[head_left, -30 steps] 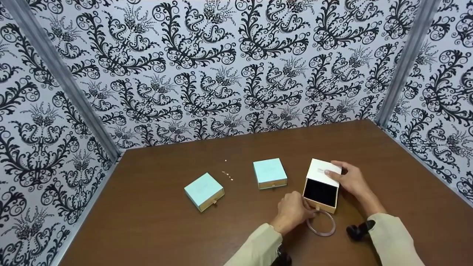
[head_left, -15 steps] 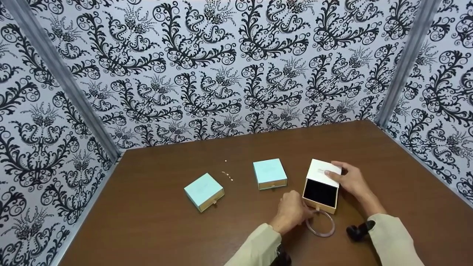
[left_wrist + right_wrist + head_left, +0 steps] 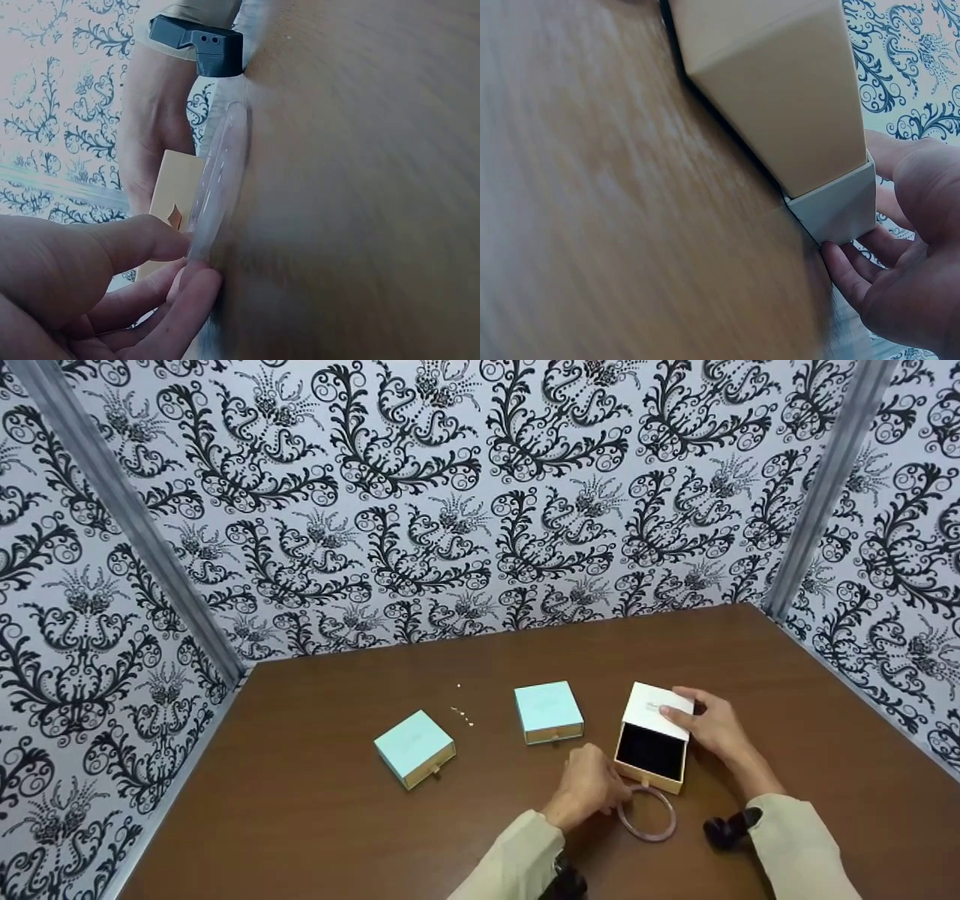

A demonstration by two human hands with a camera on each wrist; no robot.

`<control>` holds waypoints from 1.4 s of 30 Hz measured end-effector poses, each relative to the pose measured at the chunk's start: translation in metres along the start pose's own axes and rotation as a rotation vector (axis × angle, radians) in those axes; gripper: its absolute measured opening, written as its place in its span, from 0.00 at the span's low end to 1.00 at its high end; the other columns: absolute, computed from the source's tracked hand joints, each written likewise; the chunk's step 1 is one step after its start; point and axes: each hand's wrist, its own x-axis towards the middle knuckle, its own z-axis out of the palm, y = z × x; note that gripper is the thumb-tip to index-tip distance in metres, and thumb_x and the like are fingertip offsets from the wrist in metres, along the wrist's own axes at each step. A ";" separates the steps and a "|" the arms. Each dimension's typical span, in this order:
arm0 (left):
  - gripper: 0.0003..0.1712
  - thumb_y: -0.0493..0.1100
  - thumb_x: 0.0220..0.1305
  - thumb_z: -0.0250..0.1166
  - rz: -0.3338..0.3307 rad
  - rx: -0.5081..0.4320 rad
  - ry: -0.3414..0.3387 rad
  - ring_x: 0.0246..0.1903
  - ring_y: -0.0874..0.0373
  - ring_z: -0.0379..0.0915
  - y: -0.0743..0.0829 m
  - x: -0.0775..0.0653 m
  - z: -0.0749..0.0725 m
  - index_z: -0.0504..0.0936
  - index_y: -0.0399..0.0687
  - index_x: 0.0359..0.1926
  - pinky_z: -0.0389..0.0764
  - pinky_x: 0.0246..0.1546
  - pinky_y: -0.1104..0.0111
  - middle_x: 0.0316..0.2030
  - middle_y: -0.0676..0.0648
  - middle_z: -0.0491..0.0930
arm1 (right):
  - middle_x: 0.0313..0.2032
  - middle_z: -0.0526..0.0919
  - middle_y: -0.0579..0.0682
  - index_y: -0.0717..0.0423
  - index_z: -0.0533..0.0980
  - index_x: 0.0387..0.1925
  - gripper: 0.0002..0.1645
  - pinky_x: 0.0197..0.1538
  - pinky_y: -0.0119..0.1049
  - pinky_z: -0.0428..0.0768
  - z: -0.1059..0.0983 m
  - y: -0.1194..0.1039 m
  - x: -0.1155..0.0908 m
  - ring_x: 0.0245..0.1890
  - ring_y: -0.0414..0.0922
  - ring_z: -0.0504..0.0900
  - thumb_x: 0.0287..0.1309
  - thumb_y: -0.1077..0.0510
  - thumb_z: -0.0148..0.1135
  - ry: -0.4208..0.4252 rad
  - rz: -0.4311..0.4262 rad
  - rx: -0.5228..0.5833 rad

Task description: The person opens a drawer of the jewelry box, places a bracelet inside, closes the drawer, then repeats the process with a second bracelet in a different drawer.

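In the left wrist view my left hand (image 3: 90, 277) pinches a translucent pale-purple bangle (image 3: 225, 169) between thumb and fingers at its near end. From the head view, that bangle (image 3: 652, 838) lies just below the front of a white drawer-style gift box (image 3: 652, 706). The box's gold drawer (image 3: 649, 781) is pulled partway out, showing a black lining with nothing on it. My right hand (image 3: 716, 725) holds the white sleeve, thumb on top. Its fingers curve around the side and back of the sleeve (image 3: 840, 206) in the right wrist view.
Two closed turquoise drawer boxes, one at left (image 3: 415, 746) and one in the middle (image 3: 549, 711), sit on the brown table (image 3: 315, 810). Between them lie several tiny pale pieces (image 3: 463, 715). Patterned walls (image 3: 420, 525) enclose the back and sides.
My left hand and the bangle have shifted slightly left, a little away from the drawer front. The right hand and the box have stayed in place.
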 end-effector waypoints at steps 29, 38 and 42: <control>0.09 0.33 0.50 0.77 -0.064 -0.115 -0.078 0.14 0.53 0.82 0.018 0.018 -0.019 0.88 0.35 0.18 0.82 0.17 0.68 0.14 0.41 0.84 | 0.73 0.57 0.72 0.63 0.64 0.71 0.45 0.71 0.61 0.62 0.000 0.000 -0.001 0.73 0.68 0.57 0.64 0.39 0.64 -0.018 0.021 0.027; 0.07 0.28 0.52 0.71 -0.056 -0.186 -0.007 0.13 0.53 0.82 0.012 0.029 -0.015 0.87 0.31 0.19 0.81 0.15 0.67 0.15 0.39 0.84 | 0.71 0.62 0.72 0.65 0.66 0.70 0.43 0.68 0.54 0.64 0.001 0.001 0.000 0.69 0.63 0.63 0.64 0.42 0.65 0.016 0.002 0.040; 0.08 0.28 0.54 0.70 -0.058 -0.187 0.021 0.13 0.52 0.82 0.011 0.033 -0.013 0.88 0.30 0.20 0.81 0.16 0.66 0.15 0.38 0.84 | 0.72 0.61 0.72 0.65 0.65 0.70 0.44 0.69 0.55 0.62 0.001 0.003 0.000 0.70 0.64 0.61 0.64 0.41 0.66 0.009 0.009 0.047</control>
